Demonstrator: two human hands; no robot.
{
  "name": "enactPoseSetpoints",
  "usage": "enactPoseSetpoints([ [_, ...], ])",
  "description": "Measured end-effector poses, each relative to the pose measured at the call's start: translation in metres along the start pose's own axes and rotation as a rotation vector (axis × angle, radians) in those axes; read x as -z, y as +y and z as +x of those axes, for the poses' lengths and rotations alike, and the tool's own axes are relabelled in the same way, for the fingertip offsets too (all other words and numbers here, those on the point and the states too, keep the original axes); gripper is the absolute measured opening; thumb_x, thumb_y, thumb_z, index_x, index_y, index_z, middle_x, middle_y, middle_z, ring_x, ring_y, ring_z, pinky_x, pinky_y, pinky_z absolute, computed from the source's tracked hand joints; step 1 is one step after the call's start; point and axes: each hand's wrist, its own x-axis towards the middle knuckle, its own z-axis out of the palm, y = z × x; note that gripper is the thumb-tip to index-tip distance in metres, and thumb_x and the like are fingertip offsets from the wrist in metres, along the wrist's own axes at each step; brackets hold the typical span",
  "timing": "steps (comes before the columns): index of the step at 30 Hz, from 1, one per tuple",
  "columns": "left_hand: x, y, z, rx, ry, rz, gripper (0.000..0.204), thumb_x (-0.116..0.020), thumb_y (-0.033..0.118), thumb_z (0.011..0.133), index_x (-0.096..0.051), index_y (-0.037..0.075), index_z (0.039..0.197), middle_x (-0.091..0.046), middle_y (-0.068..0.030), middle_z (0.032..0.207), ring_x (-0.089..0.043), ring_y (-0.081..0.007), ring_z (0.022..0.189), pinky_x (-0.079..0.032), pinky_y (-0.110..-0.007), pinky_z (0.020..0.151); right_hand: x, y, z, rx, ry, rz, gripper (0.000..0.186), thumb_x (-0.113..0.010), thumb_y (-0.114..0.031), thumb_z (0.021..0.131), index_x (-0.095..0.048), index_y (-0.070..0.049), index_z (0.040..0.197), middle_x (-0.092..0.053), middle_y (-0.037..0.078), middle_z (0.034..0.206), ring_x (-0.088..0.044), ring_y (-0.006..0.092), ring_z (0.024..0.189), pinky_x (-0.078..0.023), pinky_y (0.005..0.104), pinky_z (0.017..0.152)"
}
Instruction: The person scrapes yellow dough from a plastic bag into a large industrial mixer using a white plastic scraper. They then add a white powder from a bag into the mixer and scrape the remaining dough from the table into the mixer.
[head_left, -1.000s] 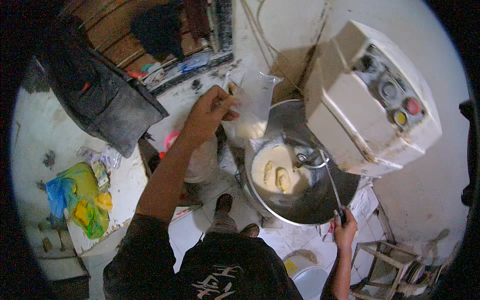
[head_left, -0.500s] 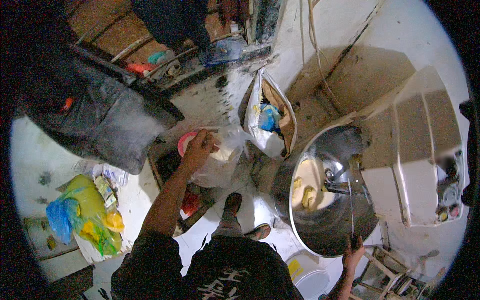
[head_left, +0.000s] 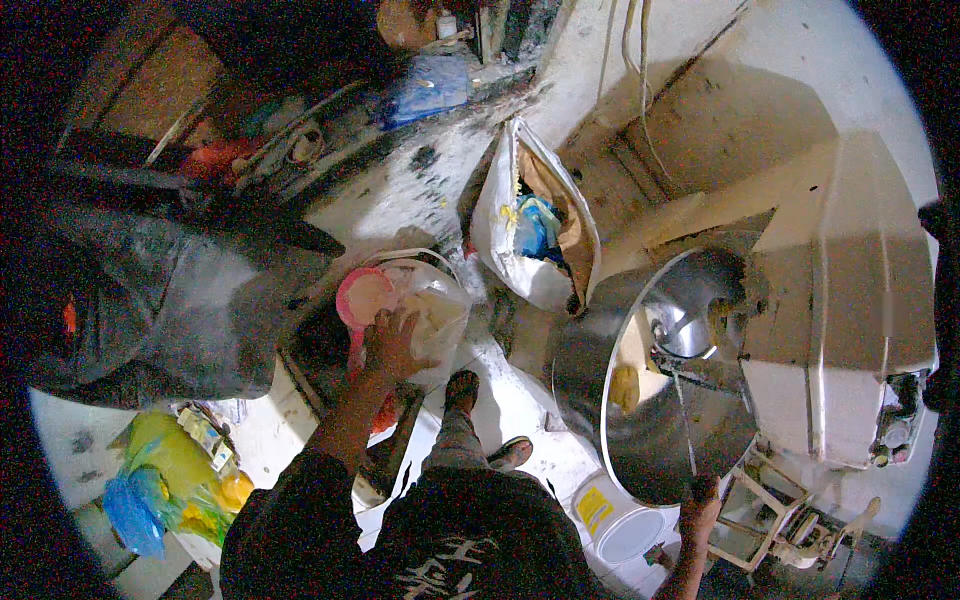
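My left hand is over the near edge of a clear plastic bag, fingers spread. The bag appears to line a round container whose sides I cannot make out, and pale contents show inside. Beside my fingers lies a pink scoop, with pale stuff in its cup. On the right, my right hand is closed round the handle of a long, thin-bladed tool, which reaches into a big metal mixing bowl. Pale mixture with a yellowish lump sits in the bowl, under a metal mixing arm.
An open white sack with blue plastic inside stands beyond the bowl. A white lidded bucket and a wooden stool are near the bowl. Yellow-green plastic bags lie at left, below a dark cover. A large beige machine housing rises at right.
My left hand has let go of the clear bag's gathered top and spread its fingers lower down. The bag now lies wider open, with more of the pink scoop showing. My right hand keeps its hold.
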Motion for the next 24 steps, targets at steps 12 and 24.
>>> enactPoseSetpoints([
  [12, 0.000, -0.047, 0.058, -0.296, -0.055, -0.013, 0.046, -0.065, 0.039, 0.078, -0.055, 0.007, 0.110, -0.059, -0.0146, 0.106, -0.053, -0.0339, 0.098, -0.042, -0.047, 0.087, -0.057, -0.011, 0.067, -0.172, -0.148, -0.287, 0.026, -0.048, -0.024, 0.088, -0.060, -0.010, 0.107, -0.064, 0.022, 0.092, -0.060, 0.0402, 0.088, -0.046, 0.0496, 0.072],
  [24, 0.079, 0.002, 0.005, -0.116, -0.244, -0.502, 0.029, -0.064, 0.020, 0.079, -0.059, 0.004, 0.103, -0.060, -0.0157, 0.105, -0.055, -0.0344, 0.098, -0.043, -0.043, 0.088, -0.003, 0.065, 0.037, -0.293, 0.053, -0.324, 0.031, -0.048, -0.032, 0.091, -0.059, -0.012, 0.111, -0.064, 0.022, 0.093, -0.062, 0.0399, 0.086, -0.048, 0.0478, 0.072],
])
